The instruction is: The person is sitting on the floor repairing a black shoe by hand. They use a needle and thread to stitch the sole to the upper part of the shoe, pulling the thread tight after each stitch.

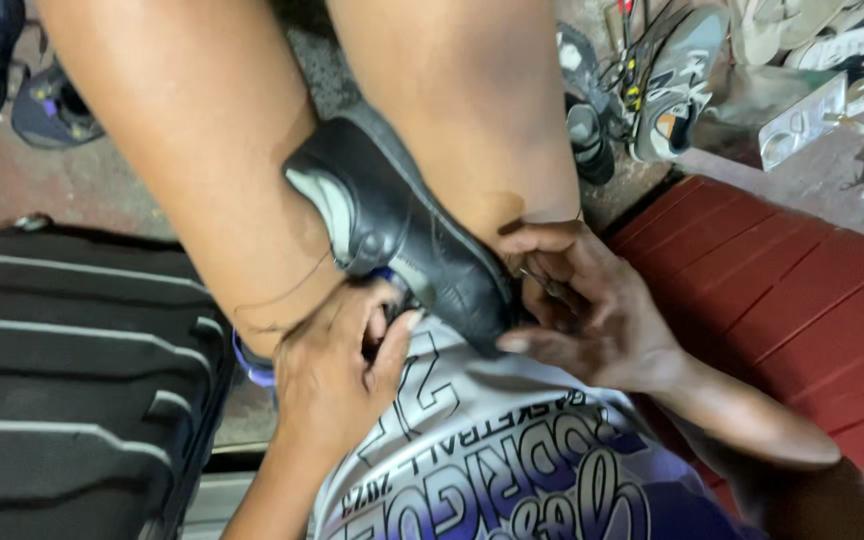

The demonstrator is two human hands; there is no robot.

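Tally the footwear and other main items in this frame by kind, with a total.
Black shoe clamped between the knees, held by left hand and right hand: 1
Grey sneaker on the floor: 1
Pale sandals, blurred, roughly: 2
Black suitcase: 1
Red bench: 1
Total: 6

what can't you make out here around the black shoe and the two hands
Head view only:
- Black shoe: its far end is hidden between the knees.
- Left hand: fingertips tucked under the shoe, so its grip is unclear.
- Right hand: a thin tool shows at the fingers, too small to identify.
- Grey sneaker: cut off by the top edge.
- Black suitcase: cut off by the left and bottom edges.
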